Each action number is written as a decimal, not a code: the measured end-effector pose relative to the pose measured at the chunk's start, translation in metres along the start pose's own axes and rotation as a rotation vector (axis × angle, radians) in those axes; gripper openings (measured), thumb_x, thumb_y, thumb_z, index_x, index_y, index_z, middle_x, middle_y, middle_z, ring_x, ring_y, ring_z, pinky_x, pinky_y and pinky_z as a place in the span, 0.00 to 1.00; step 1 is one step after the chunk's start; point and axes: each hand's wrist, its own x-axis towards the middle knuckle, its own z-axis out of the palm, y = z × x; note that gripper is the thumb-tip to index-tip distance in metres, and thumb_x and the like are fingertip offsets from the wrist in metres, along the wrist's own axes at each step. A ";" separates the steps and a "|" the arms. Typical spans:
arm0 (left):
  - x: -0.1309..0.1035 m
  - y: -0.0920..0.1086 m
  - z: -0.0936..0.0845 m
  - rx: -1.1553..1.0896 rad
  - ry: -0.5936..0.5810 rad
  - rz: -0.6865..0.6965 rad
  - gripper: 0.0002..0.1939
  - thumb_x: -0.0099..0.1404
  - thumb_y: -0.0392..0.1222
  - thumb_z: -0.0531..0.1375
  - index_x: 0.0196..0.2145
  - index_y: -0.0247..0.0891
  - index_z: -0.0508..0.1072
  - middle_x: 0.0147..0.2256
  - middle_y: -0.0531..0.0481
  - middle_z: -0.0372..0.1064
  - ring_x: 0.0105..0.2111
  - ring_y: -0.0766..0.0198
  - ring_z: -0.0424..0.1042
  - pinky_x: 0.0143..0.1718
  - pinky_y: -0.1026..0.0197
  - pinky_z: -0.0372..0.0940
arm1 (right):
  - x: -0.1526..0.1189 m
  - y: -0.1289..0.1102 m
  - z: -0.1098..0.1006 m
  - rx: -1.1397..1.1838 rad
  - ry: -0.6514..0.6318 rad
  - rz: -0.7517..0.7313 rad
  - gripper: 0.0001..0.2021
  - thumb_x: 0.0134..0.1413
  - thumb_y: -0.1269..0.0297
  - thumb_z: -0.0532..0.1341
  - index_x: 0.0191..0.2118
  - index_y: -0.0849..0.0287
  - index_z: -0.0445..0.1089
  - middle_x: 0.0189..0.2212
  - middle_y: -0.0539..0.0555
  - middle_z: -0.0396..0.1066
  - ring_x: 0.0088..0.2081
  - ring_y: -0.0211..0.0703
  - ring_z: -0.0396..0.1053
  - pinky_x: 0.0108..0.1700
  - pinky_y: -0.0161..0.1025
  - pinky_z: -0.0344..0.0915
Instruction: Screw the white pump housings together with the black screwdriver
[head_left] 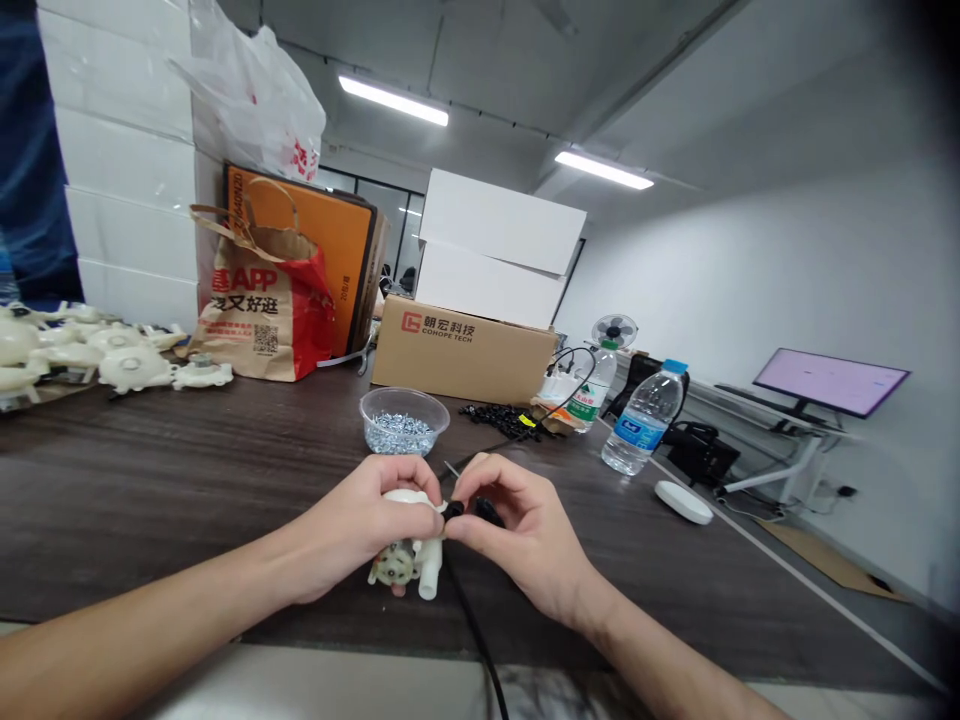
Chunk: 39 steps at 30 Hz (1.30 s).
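My left hand (pixel 390 505) grips a white plastic housing (pixel 429 570) with a short tube pointing down towards me. A round, pale metallic face (pixel 395 566) shows on its underside. My right hand (pixel 517 530) is closed, its thumb and forefinger pinching a small black part (pixel 453 511) against the housing. Another dark object (pixel 489 512) lies inside the curled right fingers; its kind is hidden. A thin metal tip (pixel 451 468) sticks out beyond the right fingertips. Below the hands a black cable (pixel 476 630) runs down over the table's near edge.
Behind my hands stands a clear tub (pixel 405 410) of small screws. Black parts (pixel 506 420) lie beside it. Two water bottles (pixel 646 420) and a white lid (pixel 683 502) are at right. More white housings (pixel 135 360), a paper bag (pixel 262 310) and a cardboard box (pixel 465 355) stand behind.
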 end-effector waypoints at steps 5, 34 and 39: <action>0.004 0.000 0.002 0.007 0.038 0.020 0.11 0.49 0.39 0.64 0.30 0.38 0.67 0.20 0.55 0.66 0.17 0.66 0.65 0.15 0.64 0.66 | -0.004 0.003 -0.004 -0.089 -0.018 -0.018 0.09 0.49 0.65 0.73 0.32 0.54 0.73 0.29 0.49 0.71 0.33 0.42 0.67 0.37 0.38 0.63; -0.010 -0.011 0.012 0.704 0.155 0.275 0.10 0.44 0.39 0.67 0.26 0.41 0.72 0.24 0.56 0.70 0.25 0.65 0.63 0.24 0.65 0.54 | 0.183 0.071 0.022 -1.073 -0.782 0.170 0.13 0.66 0.59 0.63 0.50 0.62 0.72 0.47 0.56 0.74 0.44 0.47 0.75 0.46 0.47 0.74; -0.008 -0.014 0.011 0.698 0.151 0.300 0.11 0.42 0.39 0.67 0.26 0.41 0.71 0.23 0.59 0.68 0.22 0.68 0.62 0.22 0.65 0.53 | 0.178 0.066 0.023 -1.067 -0.672 0.105 0.12 0.66 0.59 0.63 0.49 0.62 0.73 0.47 0.56 0.74 0.44 0.47 0.75 0.46 0.48 0.74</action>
